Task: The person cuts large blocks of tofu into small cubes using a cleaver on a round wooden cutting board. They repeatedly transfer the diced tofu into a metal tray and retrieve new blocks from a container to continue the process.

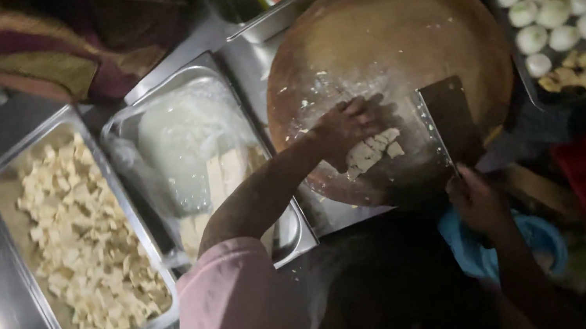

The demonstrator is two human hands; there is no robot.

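Observation:
My left hand [352,126] lies flat on a round wooden chopping board [382,30], fingers spread over a small heap of pale cut cubes [374,152]. My right hand [478,198] grips the handle of a broad cleaver [449,119], whose blade stands on the board just right of the cubes. White crumbs and smears cover the board near my left hand.
A steel tray of pale cubes [78,232] sits at the left. Beside it a steel tray [199,148] holds white slabs under clear plastic. A tray of peeled white onions [554,18] stands at the right. A blue bowl [539,234] lies below my right hand.

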